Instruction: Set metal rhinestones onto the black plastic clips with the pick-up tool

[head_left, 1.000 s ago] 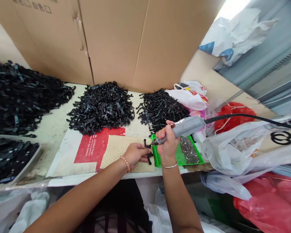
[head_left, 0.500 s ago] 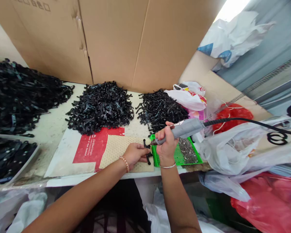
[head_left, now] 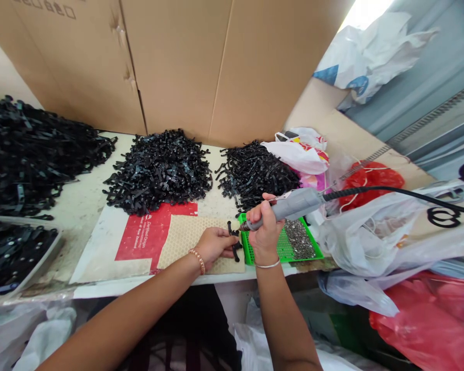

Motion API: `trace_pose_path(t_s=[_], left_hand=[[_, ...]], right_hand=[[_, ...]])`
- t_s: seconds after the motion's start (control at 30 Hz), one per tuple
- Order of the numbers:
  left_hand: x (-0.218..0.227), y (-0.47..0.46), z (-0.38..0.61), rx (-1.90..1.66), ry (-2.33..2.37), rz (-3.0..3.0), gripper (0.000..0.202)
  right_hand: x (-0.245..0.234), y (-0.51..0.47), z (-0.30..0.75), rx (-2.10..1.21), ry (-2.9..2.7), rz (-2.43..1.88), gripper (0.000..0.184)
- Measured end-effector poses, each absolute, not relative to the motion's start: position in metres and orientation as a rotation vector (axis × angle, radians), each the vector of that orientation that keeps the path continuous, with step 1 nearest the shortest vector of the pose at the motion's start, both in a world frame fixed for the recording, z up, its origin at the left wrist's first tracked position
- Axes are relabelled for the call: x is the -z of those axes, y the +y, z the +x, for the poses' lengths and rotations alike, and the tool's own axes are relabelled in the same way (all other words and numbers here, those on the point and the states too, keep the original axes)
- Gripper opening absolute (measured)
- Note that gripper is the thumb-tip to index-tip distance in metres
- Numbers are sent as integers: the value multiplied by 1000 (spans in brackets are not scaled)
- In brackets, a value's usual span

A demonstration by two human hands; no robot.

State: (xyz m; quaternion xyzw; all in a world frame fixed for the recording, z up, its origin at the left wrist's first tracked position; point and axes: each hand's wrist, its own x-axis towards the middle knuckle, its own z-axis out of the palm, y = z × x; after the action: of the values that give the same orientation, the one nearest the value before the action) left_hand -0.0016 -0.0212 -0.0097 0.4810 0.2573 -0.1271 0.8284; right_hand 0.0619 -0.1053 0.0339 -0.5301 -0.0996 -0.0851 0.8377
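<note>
Just one cam here, worn on the head, looking forward and pretty steeply down at the worktop [head_left: 77,190]. It's a wide view but still fairly near: the forearms [head_left: 127,309] come up from the bottom edge, with the left hand [head_left: 213,246] and right hand [head_left: 266,232] a bit below and right of centre. Cardboard [head_left: 178,67] fills the top middle.
</note>
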Motion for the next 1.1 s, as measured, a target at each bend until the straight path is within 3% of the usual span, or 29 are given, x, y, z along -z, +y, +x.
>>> trace_pose_path(t_s=[1.1], left_hand=[[9,-21,-2,264,535,1030,30]], right_hand=[[-29,-105,60,164,-239,-1126,28]])
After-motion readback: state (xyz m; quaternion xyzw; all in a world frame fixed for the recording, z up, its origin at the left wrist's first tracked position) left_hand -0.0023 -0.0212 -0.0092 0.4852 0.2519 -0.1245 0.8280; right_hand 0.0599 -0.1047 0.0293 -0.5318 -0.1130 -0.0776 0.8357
